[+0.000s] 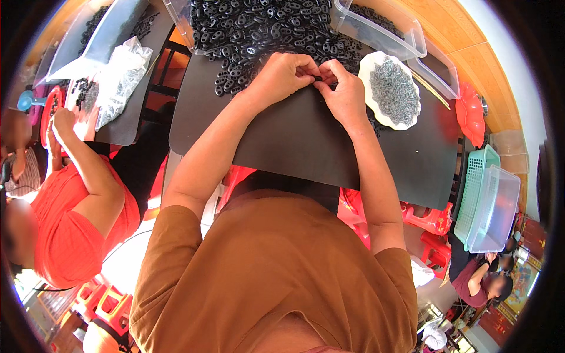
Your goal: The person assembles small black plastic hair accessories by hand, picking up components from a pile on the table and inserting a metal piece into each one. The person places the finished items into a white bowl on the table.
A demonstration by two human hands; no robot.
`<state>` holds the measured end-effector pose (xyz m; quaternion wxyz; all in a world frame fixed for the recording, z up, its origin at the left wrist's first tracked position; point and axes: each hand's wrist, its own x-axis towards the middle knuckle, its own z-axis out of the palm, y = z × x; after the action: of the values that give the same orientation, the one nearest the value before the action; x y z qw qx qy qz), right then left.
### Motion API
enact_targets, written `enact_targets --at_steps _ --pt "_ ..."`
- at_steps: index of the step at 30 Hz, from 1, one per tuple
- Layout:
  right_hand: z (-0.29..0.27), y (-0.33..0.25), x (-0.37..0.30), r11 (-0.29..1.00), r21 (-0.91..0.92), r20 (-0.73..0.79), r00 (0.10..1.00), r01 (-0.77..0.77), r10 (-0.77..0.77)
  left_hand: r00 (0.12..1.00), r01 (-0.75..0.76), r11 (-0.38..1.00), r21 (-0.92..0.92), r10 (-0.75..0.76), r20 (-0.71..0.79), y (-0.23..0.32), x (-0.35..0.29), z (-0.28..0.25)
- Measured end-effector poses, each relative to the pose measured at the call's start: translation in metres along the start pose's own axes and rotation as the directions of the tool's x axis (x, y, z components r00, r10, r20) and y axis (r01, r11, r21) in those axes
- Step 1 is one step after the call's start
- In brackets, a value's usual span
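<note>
Fingertips of my left hand [283, 73] are pinching a small black piece [318, 79], my right hand [344, 91] gripping it opposite, apparently for steadiness; a white scalloped dish [366, 69] is holding slender grey metallic-looking pieces [393, 88], likely for easy reach.

Heap of black parts [265, 35] blocking way ahead of left hand [279, 76] and right hand [347, 97] — clear bin [416, 41] hemming far right. White scalloped dish [365, 70] standing just beside right hand, obstructing rightward path; yellow sticks [431, 91] lying beyond. Open lane running between forearms [220, 147] over table [294, 135] — bare stretches also flanking both.
</note>
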<state>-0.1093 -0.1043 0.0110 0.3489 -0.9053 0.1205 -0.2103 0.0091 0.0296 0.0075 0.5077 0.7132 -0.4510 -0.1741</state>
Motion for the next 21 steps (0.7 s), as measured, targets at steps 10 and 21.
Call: enact_targets --at_steps 10,21 --pt "-0.010 0.000 0.001 0.997 0.035 0.091 0.994 -0.067 0.064 1.000 0.013 0.999 0.043 -0.014 0.021 -0.001 -0.001 0.002" --pt "-0.019 -0.003 0.002 0.993 0.062 0.162 0.982 -0.104 0.093 0.997 -0.075 0.991 0.115 0.074 0.011 0.000 -0.002 0.002"
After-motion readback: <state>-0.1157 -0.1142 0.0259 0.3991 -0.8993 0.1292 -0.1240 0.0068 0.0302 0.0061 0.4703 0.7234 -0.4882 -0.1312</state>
